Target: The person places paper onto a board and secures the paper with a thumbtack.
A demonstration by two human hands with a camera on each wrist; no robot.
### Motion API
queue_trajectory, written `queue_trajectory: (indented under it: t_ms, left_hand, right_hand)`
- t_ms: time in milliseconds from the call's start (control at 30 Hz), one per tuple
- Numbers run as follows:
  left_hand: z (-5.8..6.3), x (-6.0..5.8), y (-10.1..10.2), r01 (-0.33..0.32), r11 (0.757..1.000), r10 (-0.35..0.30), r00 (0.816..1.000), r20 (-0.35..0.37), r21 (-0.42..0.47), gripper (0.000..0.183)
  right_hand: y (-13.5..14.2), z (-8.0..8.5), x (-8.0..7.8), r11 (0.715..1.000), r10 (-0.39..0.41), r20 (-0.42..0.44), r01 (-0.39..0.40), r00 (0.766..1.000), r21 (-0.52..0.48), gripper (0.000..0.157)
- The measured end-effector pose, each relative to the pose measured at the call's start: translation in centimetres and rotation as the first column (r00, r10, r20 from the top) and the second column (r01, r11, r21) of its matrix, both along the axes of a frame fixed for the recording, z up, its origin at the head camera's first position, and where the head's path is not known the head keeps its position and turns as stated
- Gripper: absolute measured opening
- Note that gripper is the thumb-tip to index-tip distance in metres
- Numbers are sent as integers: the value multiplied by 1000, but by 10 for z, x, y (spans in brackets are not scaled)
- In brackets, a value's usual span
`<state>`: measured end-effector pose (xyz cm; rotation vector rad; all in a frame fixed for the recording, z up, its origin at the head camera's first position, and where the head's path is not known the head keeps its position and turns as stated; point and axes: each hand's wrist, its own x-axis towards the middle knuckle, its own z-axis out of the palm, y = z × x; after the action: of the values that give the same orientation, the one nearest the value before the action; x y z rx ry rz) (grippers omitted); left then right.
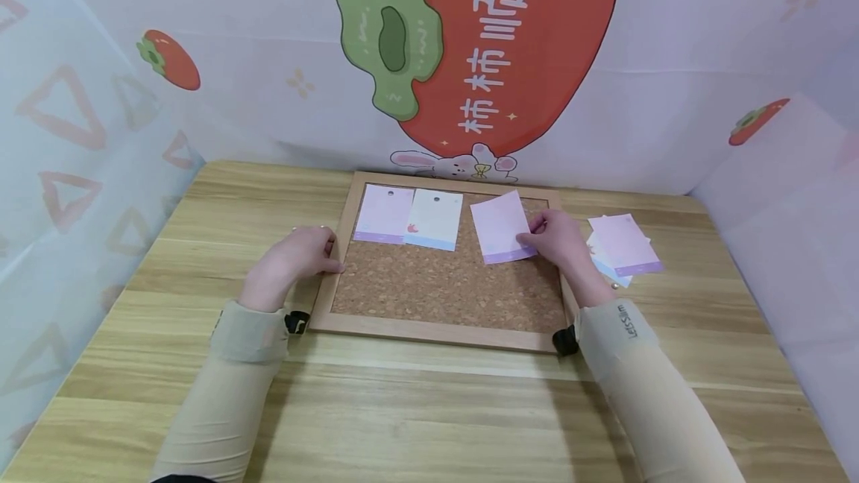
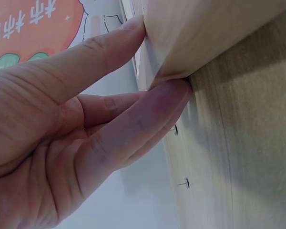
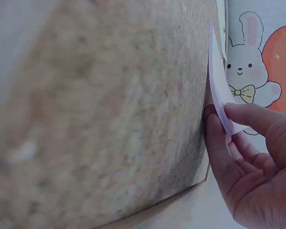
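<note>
Chars. "柿柿顺" + 1 cut off on red fruit pic (image 1: 557,43); "LetsSlim" on R cuff (image 1: 620,328)

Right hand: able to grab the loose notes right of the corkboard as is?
Probably not yet: the right hand pinches a pink note over the corkboard. Otherwise the way looks free; the loose notes lie close by on the table.

Rough corkboard (image 1: 443,285), matt paper note (image 1: 498,226)
</note>
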<state>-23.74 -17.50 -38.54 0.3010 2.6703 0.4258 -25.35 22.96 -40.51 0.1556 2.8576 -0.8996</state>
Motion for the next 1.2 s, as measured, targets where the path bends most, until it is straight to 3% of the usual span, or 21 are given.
queue_trajectory:
  t_ms: [133, 300, 500, 667, 800, 900, 1200]
  left_hand:
    - [0, 0, 0, -1, 1000, 1, 1000, 4, 0, 33]
    - [-1, 0, 1, 1, 1000, -1, 1000, 2, -7, 35]
    - [0, 1, 3, 5, 1000, -5, 1000, -1, -10, 35]
    - [2, 2, 2, 7, 1000, -7, 1000, -4, -5, 34]
    - [2, 2, 1, 3, 1000, -3, 1000, -3, -4, 32]
    - [2, 2, 1, 0, 1000, 0, 1000, -1, 0, 31]
    - [1, 3, 1, -4, 1000, 4, 1000, 1, 1, 30]
  right_hand:
    - [-3, 2, -3, 999, -8, 55, 6, 998, 32, 26]
    - [-7, 2, -7, 999, -36, 111, 36, 993, 3, 29]
    - [-12, 0, -8, 999, -45, 82, 44, 996, 14, 32]
    - [-25, 0, -8, 989, 27, -6, -26, 1000, 146, 34]
    - [-34, 2, -7, 947, 106, -27, -93, 994, 306, 36]
    - [-38, 2, -6, 935, 120, 5, -114, 993, 337, 37]
    - [-41, 1, -6, 933, 112, 37, -118, 993, 339, 40]
